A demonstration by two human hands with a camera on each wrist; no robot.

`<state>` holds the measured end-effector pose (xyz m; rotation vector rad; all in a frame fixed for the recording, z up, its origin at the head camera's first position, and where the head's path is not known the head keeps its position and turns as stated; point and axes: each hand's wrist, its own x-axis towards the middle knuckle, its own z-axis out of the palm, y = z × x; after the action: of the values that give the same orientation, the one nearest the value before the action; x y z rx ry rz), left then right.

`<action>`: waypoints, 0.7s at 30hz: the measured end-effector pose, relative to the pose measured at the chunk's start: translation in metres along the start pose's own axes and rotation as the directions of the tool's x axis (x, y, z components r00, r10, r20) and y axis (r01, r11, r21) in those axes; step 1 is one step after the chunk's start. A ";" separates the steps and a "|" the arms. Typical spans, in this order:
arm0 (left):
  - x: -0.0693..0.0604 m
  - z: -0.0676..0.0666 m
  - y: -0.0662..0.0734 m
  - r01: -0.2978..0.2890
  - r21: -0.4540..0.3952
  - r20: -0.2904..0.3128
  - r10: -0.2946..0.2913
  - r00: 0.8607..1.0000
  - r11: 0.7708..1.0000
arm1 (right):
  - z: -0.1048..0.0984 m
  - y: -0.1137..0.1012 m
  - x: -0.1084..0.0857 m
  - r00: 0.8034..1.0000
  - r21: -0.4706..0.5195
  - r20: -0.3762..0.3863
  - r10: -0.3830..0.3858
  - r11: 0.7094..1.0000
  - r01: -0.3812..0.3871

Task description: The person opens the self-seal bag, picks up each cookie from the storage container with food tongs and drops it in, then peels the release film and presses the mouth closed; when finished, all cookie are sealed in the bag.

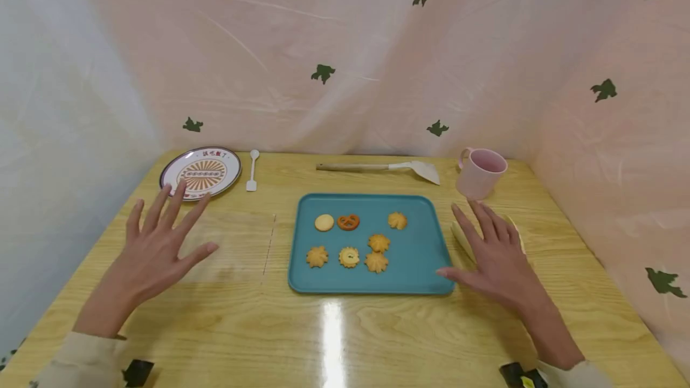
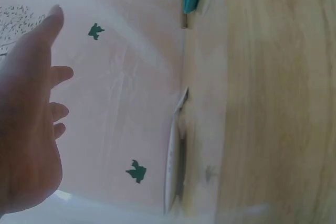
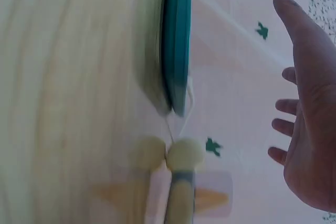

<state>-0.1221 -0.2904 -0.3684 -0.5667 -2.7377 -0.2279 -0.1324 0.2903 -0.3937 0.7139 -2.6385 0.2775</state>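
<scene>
Teal tray [image 1: 417, 262] between both hands [image 1: 156, 250] [image 1: 498, 262]

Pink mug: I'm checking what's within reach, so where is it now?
In the head view, the pink mug stands upright near the far right corner of the table, just beyond the right hand and right of the spatula.

The left grip [image 1: 152, 253] hovered left, fingers [image 1: 173, 207] spread (thumb [image 1: 198, 256] pointing right); the right grip [image 1: 498, 259] hovered right, thumb stretched left.

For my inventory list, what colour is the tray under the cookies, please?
The tray is teal, a blue-green; the head view shows it best.
</scene>
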 end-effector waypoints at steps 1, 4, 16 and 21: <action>0.000 0.001 0.000 -0.002 -0.041 -0.002 0.002 1.000 0.999 | 0.002 -0.003 0.002 1.000 0.039 0.012 -0.015 0.999 0.015; 0.001 0.007 0.001 -0.007 -0.167 -0.004 0.006 1.000 0.986 | 0.008 -0.016 0.010 0.996 0.146 0.025 -0.080 0.986 0.076; 0.014 0.041 0.008 0.078 -0.398 0.176 -0.008 0.984 0.914 | 0.043 -0.084 0.058 0.912 0.238 -0.097 -0.398 0.881 0.409; 0.022 0.054 0.012 0.039 -0.365 0.217 0.044 0.975 0.930 | 0.052 -0.115 0.076 0.892 0.245 0.000 -0.452 0.865 0.438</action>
<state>-0.1524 -0.2600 -0.4097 -0.7318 -2.9255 -0.7316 -0.1493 0.1442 -0.3992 1.4029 -2.4192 0.4478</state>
